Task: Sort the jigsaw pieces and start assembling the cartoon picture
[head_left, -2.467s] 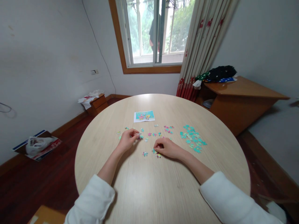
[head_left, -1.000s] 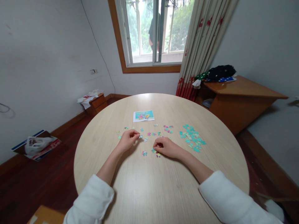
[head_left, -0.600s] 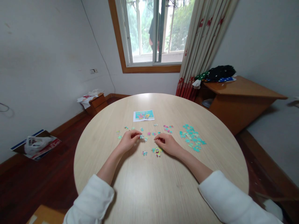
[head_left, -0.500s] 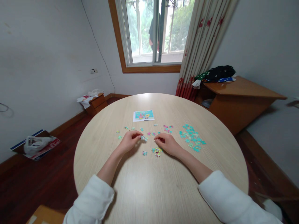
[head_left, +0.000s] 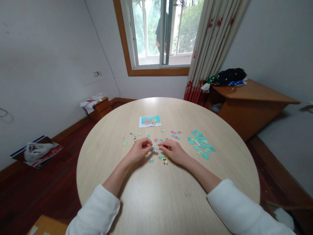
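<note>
Between the fingertips of my left hand (head_left: 141,149) is a small joined bit of jigsaw puzzle pieces (head_left: 155,148), pale with blue. My right hand (head_left: 173,150) faces it from the right, thumb and fingers closed together just beside those pieces; whatever they may pinch is too small to make out. Just below my right fingertips lies a joined yellow cartoon-character section (head_left: 165,160). A separate small joined bit (head_left: 151,160) rests to its left. Pink pieces (head_left: 156,140) lie beyond my hands, partly covered by the fingers.
A printed reference picture (head_left: 150,121) lies toward the far side of the round table (head_left: 156,202). Loose turquoise pieces (head_left: 201,143) spread at the right, with a pink cluster (head_left: 175,134) nearer the middle. A few pieces (head_left: 125,143) lie left. A wooden desk (head_left: 251,107) stands beyond the table.
My left hand has moved right and slightly toward me with the puzzle pieces. My right hand has shifted a little left, so the fingertips are closer together.
</note>
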The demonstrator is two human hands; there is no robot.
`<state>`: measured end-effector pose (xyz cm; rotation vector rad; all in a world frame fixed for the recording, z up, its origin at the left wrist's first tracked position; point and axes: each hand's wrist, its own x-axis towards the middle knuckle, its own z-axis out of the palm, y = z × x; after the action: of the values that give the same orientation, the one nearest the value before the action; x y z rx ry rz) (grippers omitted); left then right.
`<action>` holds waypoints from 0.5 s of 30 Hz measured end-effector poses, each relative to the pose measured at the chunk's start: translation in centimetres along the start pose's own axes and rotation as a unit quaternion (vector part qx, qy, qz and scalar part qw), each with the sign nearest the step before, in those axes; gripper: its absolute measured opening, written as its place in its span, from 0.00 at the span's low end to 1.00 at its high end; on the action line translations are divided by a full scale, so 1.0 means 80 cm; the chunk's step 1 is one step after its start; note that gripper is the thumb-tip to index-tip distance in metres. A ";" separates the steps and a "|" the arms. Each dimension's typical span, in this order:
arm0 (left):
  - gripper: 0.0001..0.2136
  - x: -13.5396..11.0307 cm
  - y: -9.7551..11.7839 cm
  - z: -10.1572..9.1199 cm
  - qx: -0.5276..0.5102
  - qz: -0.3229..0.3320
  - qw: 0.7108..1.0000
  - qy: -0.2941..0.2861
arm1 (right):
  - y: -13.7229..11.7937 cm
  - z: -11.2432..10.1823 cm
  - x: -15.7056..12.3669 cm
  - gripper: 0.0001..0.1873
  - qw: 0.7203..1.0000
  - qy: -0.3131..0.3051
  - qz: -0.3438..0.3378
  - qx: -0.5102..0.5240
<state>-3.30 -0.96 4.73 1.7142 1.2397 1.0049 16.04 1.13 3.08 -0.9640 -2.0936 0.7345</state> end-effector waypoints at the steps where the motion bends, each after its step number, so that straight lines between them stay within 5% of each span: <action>1: 0.05 -0.001 0.001 0.002 0.003 -0.001 1.000 -0.002 | -0.003 0.000 0.000 0.09 1.000 -0.007 -0.002 0.002; 10: 0.08 -0.003 -0.005 0.017 0.051 0.022 0.998 -0.011 | -0.010 -0.002 -0.001 0.10 0.999 -0.037 -0.004 0.013; 15: 0.08 -0.005 -0.006 0.002 0.083 -0.015 0.995 -0.047 | -0.002 0.000 -0.002 0.08 1.000 -0.026 0.013 0.002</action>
<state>-3.40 -1.28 4.20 1.8418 1.3141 0.8119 16.02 0.91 3.11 -0.9802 -2.1275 0.7842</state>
